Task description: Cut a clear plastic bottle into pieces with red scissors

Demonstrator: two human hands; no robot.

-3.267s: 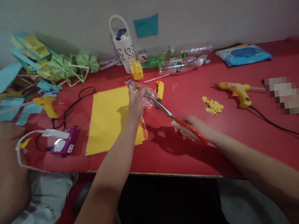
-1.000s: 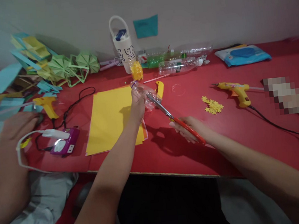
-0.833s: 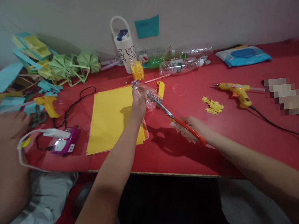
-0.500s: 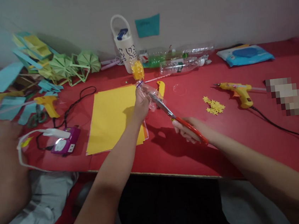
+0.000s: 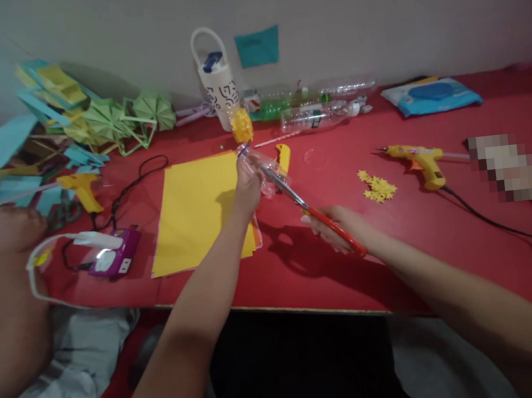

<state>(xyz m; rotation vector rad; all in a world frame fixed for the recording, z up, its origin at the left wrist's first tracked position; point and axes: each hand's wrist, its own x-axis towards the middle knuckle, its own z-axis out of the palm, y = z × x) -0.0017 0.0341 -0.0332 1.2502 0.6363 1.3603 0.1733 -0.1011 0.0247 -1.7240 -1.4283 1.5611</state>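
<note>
My left hand [image 5: 248,185] is closed around the neck of a clear plastic bottle piece [image 5: 270,179], whose cut body hangs out to the right. A purple ring shows at the neck, above my fingers. My right hand [image 5: 333,227] grips the red handles of a pair of scissors [image 5: 302,203]. Their metal blades lie against the clear plastic, nearly closed; whether they bite into it I cannot tell. Behind the bottle piece a yellow cutter [image 5: 283,155] lies on the table. A clear container of small yellow pieces [image 5: 242,127] stands just beyond my left hand.
Yellow paper sheets [image 5: 196,212] lie under my left forearm. Plastic bottles [image 5: 314,116] and a white tumbler [image 5: 219,93] line the wall. Yellow stars [image 5: 378,188] and a glue gun [image 5: 416,161] are at right. Another person's hand [image 5: 10,232] is left, near a purple power strip [image 5: 117,252].
The view has shifted slightly. My hands stay in nearly the same pose, and the scissors look a little more closed on the plastic. The other person's hand has moved slightly.
</note>
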